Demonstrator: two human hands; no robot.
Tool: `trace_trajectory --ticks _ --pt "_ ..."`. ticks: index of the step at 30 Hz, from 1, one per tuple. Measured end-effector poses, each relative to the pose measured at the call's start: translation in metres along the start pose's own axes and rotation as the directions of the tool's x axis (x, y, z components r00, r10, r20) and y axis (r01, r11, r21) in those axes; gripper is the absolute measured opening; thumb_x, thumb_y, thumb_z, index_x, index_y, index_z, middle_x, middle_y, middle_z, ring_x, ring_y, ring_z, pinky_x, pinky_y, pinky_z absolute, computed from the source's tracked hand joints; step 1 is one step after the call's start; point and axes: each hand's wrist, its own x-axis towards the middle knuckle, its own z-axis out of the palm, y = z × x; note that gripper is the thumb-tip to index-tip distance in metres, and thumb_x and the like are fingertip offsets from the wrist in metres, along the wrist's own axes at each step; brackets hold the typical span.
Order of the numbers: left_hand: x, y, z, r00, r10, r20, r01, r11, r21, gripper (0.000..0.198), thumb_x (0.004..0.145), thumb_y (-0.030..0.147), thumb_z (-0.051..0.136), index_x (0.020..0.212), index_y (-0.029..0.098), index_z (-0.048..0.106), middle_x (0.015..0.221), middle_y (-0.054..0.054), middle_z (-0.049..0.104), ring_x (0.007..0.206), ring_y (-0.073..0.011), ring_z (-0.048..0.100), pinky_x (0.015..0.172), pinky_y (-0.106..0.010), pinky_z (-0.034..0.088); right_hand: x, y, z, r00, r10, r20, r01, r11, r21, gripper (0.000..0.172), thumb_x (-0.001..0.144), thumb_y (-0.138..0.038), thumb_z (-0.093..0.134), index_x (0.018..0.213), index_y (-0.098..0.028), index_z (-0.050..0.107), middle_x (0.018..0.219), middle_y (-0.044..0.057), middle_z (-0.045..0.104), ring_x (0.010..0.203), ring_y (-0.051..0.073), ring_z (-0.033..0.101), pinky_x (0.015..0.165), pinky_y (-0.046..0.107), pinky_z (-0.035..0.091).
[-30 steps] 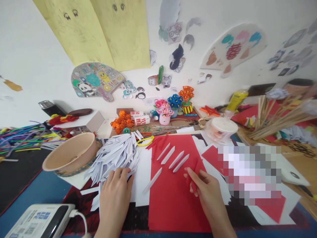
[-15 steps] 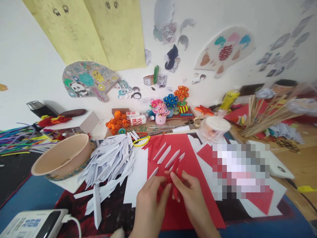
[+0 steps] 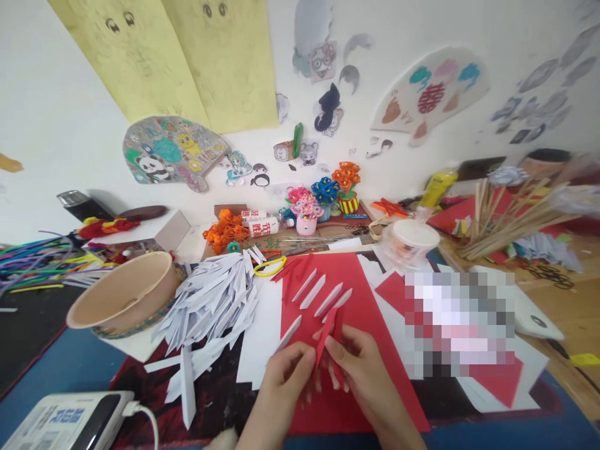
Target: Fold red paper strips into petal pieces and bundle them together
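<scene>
My left hand (image 3: 285,382) and my right hand (image 3: 357,367) meet over a red paper sheet (image 3: 363,312) near the table's front edge. Both pinch a narrow folded red paper strip (image 3: 327,329) that points up and away from me. Several folded white paper strips (image 3: 322,292) lie in a row on the red sheet just beyond my fingers. A heap of white folded strips (image 3: 210,300) lies to the left of my left hand.
A tan bowl (image 3: 122,295) stands at the left, with pipe cleaners (image 3: 32,265) behind it. A white device with a cable (image 3: 65,422) sits at the front left. A lidded cup (image 3: 410,240), wooden sticks (image 3: 509,222) and small paper flower pots (image 3: 323,200) stand farther back.
My left hand left the white heap and came right to join my right hand. Together they lifted the red strip a little above the red sheet.
</scene>
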Motion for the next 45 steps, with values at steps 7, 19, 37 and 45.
trace_trajectory --ticks 7,19,37,45 --pt "-0.011 -0.010 0.002 0.909 0.356 -0.214 -0.198 0.824 0.531 0.024 0.091 0.040 0.057 0.097 0.020 0.067 0.083 -0.003 0.069 0.071 -0.0170 0.062 0.067 -0.026 0.048 0.001 -0.001 0.010 0.994 0.002 -0.105 -0.011 0.996 -0.089 0.045 0.075 -0.057 0.074 0.068 -0.014 0.062 0.050 -0.001 0.055 0.037 0.008 0.049 0.036 0.017 0.037" --pt "-0.017 -0.024 -0.023 0.769 0.638 0.040 -0.138 0.105 0.985 0.018 0.099 0.021 0.043 0.097 0.022 0.061 0.083 -0.002 0.066 0.075 -0.0189 0.063 0.069 -0.030 0.048 0.004 0.002 -0.019 0.951 -0.032 -0.308 -0.051 0.965 -0.258 0.054 0.076 -0.062 0.068 0.090 -0.011 0.070 0.069 0.007 0.067 0.043 0.012 0.056 0.039 0.022 0.040" --pt "-0.018 -0.025 -0.027 0.759 0.650 0.018 0.050 -0.086 0.995 0.016 0.098 0.021 0.045 0.091 0.020 0.060 0.085 -0.003 0.061 0.078 -0.0210 0.058 0.071 -0.034 0.043 0.001 -0.002 -0.015 0.952 -0.004 -0.306 -0.100 0.941 -0.323 0.051 0.078 -0.066 0.063 0.073 -0.015 0.063 0.056 -0.004 0.044 0.043 0.008 0.036 0.035 0.019 0.029" --pt "-0.019 -0.023 -0.027 0.762 0.645 -0.055 0.071 0.002 0.998 0.018 0.099 0.025 0.043 0.087 0.020 0.057 0.079 -0.001 0.059 0.074 -0.0191 0.060 0.068 -0.031 0.044 0.001 -0.003 -0.013 0.960 -0.011 -0.280 -0.083 0.943 -0.323 0.052 0.076 -0.065 0.066 0.085 -0.013 0.068 0.062 -0.001 0.053 0.044 0.009 0.039 0.035 0.020 0.033"
